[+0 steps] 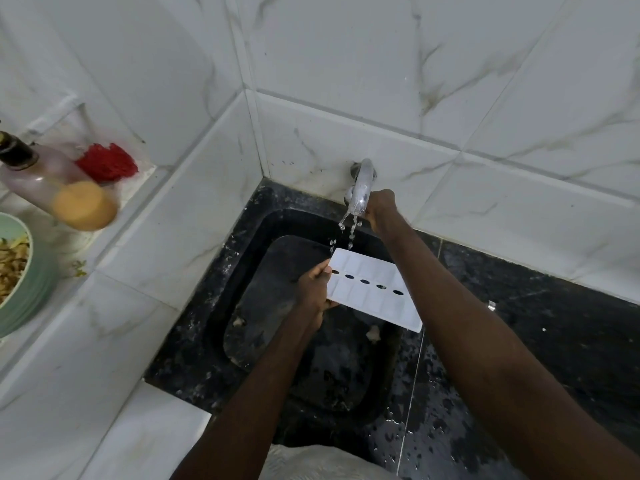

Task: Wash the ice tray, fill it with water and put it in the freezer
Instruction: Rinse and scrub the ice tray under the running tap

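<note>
A white ice tray (367, 278) with a row of dark oval holes down its middle hangs over the black sink (242, 258). My left hand (313, 289) grips its left end, thumb on top. Water runs in a thin broken stream from the chrome tap (362, 185) onto the tray's far left corner. My right hand (381, 206) is curled around the tap's right side, at the handle; the handle itself is hidden by the fingers. My right forearm crosses over the tray's right end and hides part of it.
A dark flat board (263, 306) lies in the sink under the tray. The wet black counter (554, 323) extends right. On the white ledge at left stand a soap bottle (52, 181), a red scrubber (105, 161) and a green bowl (24, 292) with food scraps.
</note>
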The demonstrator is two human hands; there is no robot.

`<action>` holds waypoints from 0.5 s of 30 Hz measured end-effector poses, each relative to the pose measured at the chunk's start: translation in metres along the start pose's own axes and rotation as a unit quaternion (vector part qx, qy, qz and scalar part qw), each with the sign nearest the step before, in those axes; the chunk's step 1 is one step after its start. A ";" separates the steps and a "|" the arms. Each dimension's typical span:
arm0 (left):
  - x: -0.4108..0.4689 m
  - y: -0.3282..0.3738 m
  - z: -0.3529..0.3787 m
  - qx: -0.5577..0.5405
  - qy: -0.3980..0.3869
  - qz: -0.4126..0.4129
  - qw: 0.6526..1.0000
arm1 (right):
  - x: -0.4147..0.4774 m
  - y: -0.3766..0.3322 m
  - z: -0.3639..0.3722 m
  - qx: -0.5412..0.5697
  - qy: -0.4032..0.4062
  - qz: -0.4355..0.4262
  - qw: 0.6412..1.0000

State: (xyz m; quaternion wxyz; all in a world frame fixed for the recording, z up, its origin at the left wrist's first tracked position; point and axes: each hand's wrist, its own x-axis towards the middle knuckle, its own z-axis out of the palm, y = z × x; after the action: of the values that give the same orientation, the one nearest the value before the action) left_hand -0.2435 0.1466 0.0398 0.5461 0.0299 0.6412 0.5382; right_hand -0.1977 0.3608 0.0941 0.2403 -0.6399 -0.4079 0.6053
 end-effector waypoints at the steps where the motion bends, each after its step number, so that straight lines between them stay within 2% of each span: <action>1: 0.000 0.000 -0.001 -0.001 0.001 0.002 1.000 | 0.000 0.000 0.000 0.009 -0.006 0.008 1.000; 12: 0.002 0.002 -0.005 -0.004 0.012 0.012 1.000 | 0.017 0.024 -0.010 -0.023 -0.029 -0.027 0.999; 15: 0.002 0.001 -0.007 -0.003 0.014 0.012 1.000 | -0.013 0.028 -0.016 -0.085 0.009 -0.086 0.993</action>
State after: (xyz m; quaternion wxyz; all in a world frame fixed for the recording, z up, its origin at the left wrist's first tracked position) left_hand -0.2502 0.1442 0.0379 0.5306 0.0286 0.6464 0.5476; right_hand -0.1748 0.3379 0.0811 0.2404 -0.6257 -0.5093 0.5397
